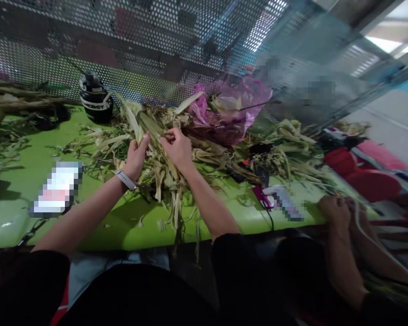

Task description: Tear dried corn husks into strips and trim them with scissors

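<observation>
Over a heap of dry, pale yellow-green corn husks (163, 183), my two hands work close together. A bundle of long corn husk strips (149, 124) rises between them, its upper ends folding over to the left. With its thumb up along the strips, my left hand (136, 158) is closed on the left side of the bundle; a light band circles that wrist. My right hand (178, 148) has its fingers bent and pinches the right side of the same bundle. Parts of the fingertips are hidden behind the husks.
The green table (115, 231) carries more husk piles (285, 149) to the right. A black jar (95, 97) and a pink plastic bag (238, 108) stand behind, before a perforated metal screen (149, 40). A blurred phone (57, 188) lies left. Another person's hands (336, 210) are at right.
</observation>
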Demonstrator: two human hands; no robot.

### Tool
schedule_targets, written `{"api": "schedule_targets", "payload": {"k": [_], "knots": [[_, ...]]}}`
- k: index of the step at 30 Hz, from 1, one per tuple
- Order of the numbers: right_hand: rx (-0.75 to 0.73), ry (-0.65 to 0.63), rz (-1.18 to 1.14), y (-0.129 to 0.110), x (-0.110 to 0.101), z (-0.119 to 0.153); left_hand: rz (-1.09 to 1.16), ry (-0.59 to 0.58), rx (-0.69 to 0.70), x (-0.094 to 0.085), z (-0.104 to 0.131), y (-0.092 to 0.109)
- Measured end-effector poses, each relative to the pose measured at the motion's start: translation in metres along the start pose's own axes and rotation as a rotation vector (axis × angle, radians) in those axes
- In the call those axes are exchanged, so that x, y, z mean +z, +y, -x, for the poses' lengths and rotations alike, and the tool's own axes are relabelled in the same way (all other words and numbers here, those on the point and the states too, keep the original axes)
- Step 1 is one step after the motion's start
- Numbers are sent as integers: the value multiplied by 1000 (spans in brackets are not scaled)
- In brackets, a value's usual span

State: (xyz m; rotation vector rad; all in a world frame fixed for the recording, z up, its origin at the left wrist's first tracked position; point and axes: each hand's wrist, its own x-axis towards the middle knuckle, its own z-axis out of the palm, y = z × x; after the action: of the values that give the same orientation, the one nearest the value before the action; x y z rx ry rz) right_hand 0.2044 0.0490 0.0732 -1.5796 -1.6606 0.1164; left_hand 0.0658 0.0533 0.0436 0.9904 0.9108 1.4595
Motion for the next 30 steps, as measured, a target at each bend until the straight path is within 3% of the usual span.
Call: {"api": "schedule_targets", "payload": {"k": [3, 6, 11, 15, 17, 19, 24, 30], "knots": [[-32, -41, -60, -7, 14, 18, 11, -57, -65, -6, 4, -7], [-26, -33, -160, -5, 25, 27, 36, -29, -54, -15, 5, -15], [230, -3, -466, 9, 47, 26, 78, -38, 41, -27, 3, -25], [456, -173, -743, 24, 60, 24, 154, -71, -44, -34, -2, -29], [481, -231, -753, 28, 62, 24, 149, -60, -78, -35, -4, -29], [394, -202, -672, 28, 60, 26, 142, -51, -94, -35, -5, -29], [-16, -33, -378, 18, 51, 31, 138, -28, -116, -36, -6, -34], [-206, -118, -187, 15, 45, 30, 51, -66, -69, -39, -4, -35]]}}
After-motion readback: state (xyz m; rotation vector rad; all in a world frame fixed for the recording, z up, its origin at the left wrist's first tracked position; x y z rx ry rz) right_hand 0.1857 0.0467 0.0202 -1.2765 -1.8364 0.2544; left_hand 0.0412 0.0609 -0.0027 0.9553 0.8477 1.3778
